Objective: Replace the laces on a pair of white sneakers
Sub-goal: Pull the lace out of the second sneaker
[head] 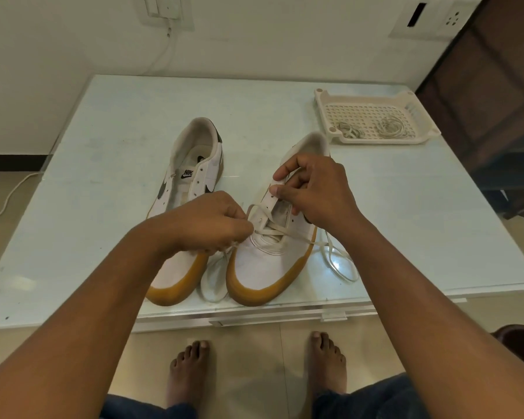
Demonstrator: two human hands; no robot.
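Two white sneakers with tan soles stand side by side on the glass table (103, 182), toes toward me. The left sneaker (191, 176) has bare eyelets. The right sneaker (266, 261) has a white lace (274, 229) threaded through its lowest eyelets. My left hand (203, 222) pinches one end of that lace beside the shoe's left side. My right hand (312, 189) grips the shoe's upper eyelet flap near the tongue. The lace's free ends loop on the table to the right of the shoe (339, 261) and between the toes (215, 279).
A white perforated plastic tray (372, 116) at the back right holds loose bundled laces (389, 127). My bare feet are on the tiled floor below the table's front edge. A dark wooden cabinet stands to the right, and a white cable hangs from a wall socket.
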